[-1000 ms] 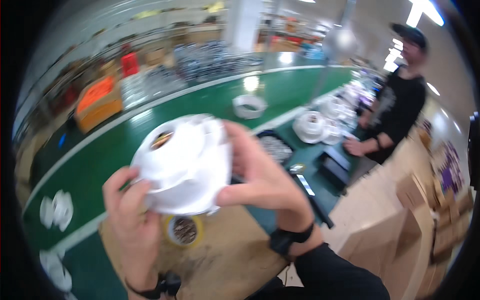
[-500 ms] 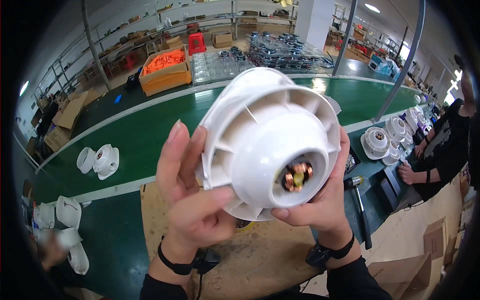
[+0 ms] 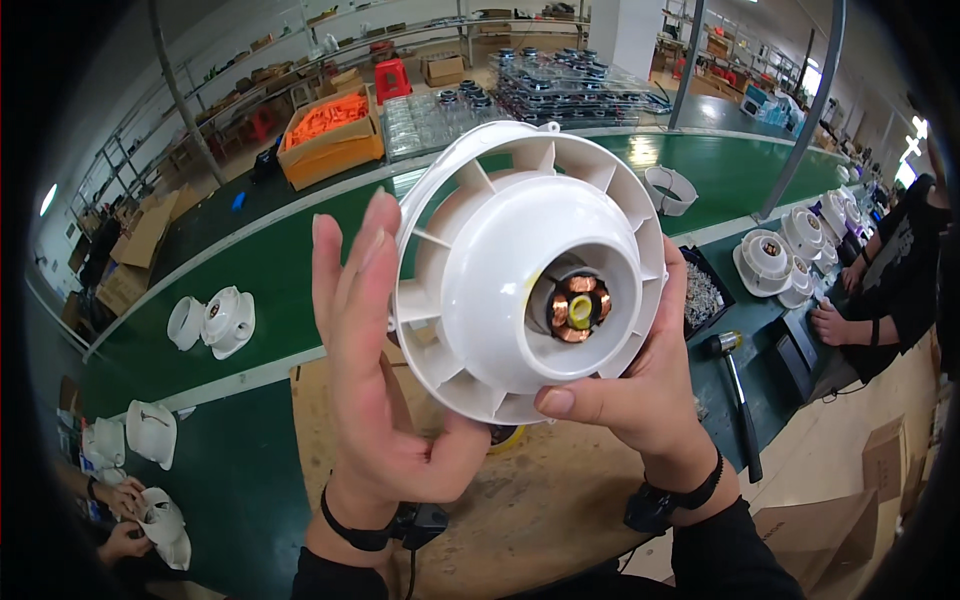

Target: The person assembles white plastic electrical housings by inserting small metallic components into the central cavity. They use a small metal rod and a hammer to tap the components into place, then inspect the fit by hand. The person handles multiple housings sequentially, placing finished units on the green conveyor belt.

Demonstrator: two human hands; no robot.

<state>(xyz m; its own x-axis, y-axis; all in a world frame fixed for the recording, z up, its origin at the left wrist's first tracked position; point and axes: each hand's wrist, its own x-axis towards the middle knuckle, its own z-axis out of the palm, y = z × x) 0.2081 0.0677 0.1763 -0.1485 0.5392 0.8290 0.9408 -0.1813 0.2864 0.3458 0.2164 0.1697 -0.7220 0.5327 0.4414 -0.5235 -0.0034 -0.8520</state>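
From my head, the left one of two wide fisheye cameras looks forward and down, close to my left hand (image 3: 375,425) and right hand (image 3: 645,400). Beyond them it reaches across the green belt (image 3: 275,285) to distant shelves (image 3: 420,31).

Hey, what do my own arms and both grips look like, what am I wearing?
Your left grip and right grip are ungloved. There's a black sleeve on each side, plus black wrist straps carrying dark boxy devices; a thin dark cable runs from the left device.
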